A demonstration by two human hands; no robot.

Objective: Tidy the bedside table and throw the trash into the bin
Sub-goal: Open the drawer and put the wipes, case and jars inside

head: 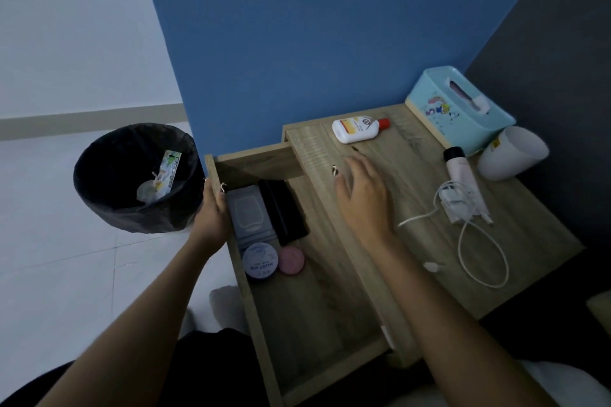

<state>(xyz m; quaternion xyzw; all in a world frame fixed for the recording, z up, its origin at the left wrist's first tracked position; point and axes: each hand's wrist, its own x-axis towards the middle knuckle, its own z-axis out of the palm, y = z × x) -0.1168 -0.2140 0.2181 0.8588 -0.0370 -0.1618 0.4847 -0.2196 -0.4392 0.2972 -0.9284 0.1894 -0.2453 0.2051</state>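
Observation:
The wooden bedside table point(535, 248) has its drawer point(317, 324) pulled out to the left. My left hand point(213, 208) grips the drawer's front panel, fingers curled over its top edge. My right hand point(358, 190) hovers over the tabletop with fingers spread and holds nothing. Just beyond its fingertips lies a white lotion bottle with a red cap point(358, 129). On the right of the tabletop lie a white charger with its cable point(463, 205) and a pale pink tube with a black cap point(458, 165). The black-lined bin point(109, 205) stands on the floor to the left, with wrappers inside.
A turquoise tissue box point(459, 107) and a white cup on its side point(510, 154) sit at the table's back right. Inside the drawer are a wipes pack point(249, 213), a black flat object point(286, 211), a round tin point(260, 260) and a pink disc point(291, 260).

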